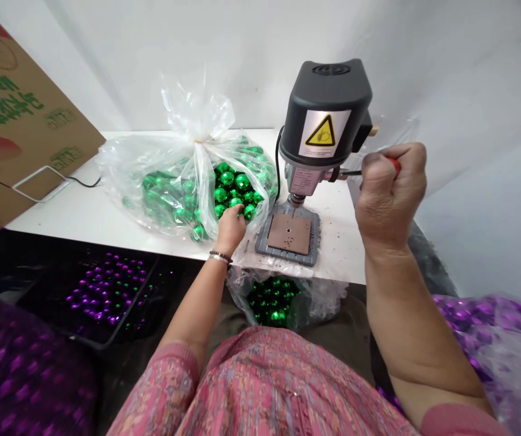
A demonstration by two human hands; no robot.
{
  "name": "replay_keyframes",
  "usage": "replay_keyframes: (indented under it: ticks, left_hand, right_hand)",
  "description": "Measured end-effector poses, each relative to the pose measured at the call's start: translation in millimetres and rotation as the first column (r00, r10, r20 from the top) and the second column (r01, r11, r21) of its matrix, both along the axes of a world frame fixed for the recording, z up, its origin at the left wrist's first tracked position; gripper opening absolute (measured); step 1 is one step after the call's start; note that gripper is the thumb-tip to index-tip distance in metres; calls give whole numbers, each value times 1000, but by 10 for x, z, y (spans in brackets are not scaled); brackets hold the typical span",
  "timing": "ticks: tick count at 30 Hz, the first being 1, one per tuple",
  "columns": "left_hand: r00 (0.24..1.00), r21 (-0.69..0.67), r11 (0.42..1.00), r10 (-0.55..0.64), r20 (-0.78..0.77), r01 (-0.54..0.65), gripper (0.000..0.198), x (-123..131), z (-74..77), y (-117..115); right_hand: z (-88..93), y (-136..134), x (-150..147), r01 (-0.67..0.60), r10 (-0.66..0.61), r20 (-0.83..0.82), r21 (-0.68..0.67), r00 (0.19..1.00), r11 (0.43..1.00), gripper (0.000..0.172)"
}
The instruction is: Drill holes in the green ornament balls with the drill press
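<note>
A small bench drill press [321, 130] with a black motor head stands on the white table [83, 212]; its grey base carries a brown plate [289, 234]. My right hand [390, 191] is closed around the red-tipped feed lever [395, 163] at the drill's right side. My left hand [231, 229] reaches into the mouth of a clear plastic bag [188, 175] full of shiny green balls [231, 188], fingers curled on one of them. A bracelet sits on that wrist.
A cardboard box [19, 121] leans at the left, with a wire loop [42, 181] beside it. Below the table edge hang a bag of green balls [273, 300], a dark tray of purple balls [106, 290], and purple-filled bags [492, 339] on both sides. Drill dust speckles the table.
</note>
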State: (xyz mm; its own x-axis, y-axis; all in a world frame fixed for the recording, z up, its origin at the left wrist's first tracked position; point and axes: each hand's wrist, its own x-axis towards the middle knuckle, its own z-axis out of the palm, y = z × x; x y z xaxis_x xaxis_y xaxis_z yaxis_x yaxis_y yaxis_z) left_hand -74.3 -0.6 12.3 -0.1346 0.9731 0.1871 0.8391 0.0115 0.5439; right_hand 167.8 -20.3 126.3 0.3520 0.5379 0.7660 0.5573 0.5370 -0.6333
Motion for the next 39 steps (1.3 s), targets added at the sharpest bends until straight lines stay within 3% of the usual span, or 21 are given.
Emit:
replay_keyframes:
  ticks: [4, 7, 10, 12, 13, 14, 16, 18, 19, 21, 24, 28, 30, 35, 39]
  left_hand:
    - [941, -134, 986, -133, -310, 95, 51, 33, 6, 319]
    - [908, -177, 977, -179, -379, 118, 54, 51, -22, 368]
    - [967, -79, 994, -95, -238, 78, 54, 9, -10, 279]
    - [997, 23, 997, -71, 41, 70, 59, -37, 31, 146]
    - [967, 58, 994, -100, 235, 89, 61, -54, 53, 61]
    - [888, 77, 989, -150, 435, 129, 62, -61, 71, -31]
    - [632, 82, 966, -223, 742, 245, 63, -36, 83, -209]
    - [448, 54, 938, -213, 868, 342, 62, 39, 52, -338]
    - [422, 27, 931, -191, 886, 365, 60, 89, 25, -374]
    - [461, -30, 927, -158, 873, 375, 55, 201, -41, -380]
    - [585, -55, 933, -177, 791, 357, 52, 350, -127, -270]
    - [773, -59, 938, -245, 585, 341, 50, 436, -189, -88]
    - [832, -73, 936, -269, 486, 345, 48, 434, -202, -36]
    - [870, -142, 921, -280, 407, 363, 56, 425, -190, 9]
    - [893, -203, 898, -317, 319, 391, 60, 486, -83, 50]
  right_hand:
    - [-6, -27, 5, 3, -3, 7, -1, 1000, 1000, 17]
    - [-15, -35, 10, 2, -2, 33, 4, 999, 1000, 18]
    - [-40, -28, 20, -1, 1, 57, 3, 998, 1000, 16]
    - [-57, -22, 27, -9, 8, 69, 1, 998, 1000, 14]
    - [-64, -18, 29, -12, 12, 72, 2, 997, 1000, 13]
    - [-69, -15, 31, -13, 13, 71, 1, 997, 1000, 13]
    - [-75, -8, 32, -12, 12, 63, -1, 998, 1000, 14]
    - [-66, -1, 31, -18, 19, 51, -13, 999, 1000, 15]
    - [-52, 2, 30, -26, 27, 45, -27, 999, 999, 15]
    - [5, 8, 26, -40, 43, 33, -65, 999, 997, 17]
    - [175, 28, 17, -35, 37, 14, -155, 999, 987, 21]
    - [460, 132, 22, 2, -2, 1, -297, 1000, 955, 33]
    - [558, 222, 38, 23, -23, 3, -329, 1000, 944, 37]
    - [644, 425, 60, 41, -45, -3, -372, 999, 927, 42]
    - [664, 480, 50, 82, -89, 5, -429, 996, 899, 46]
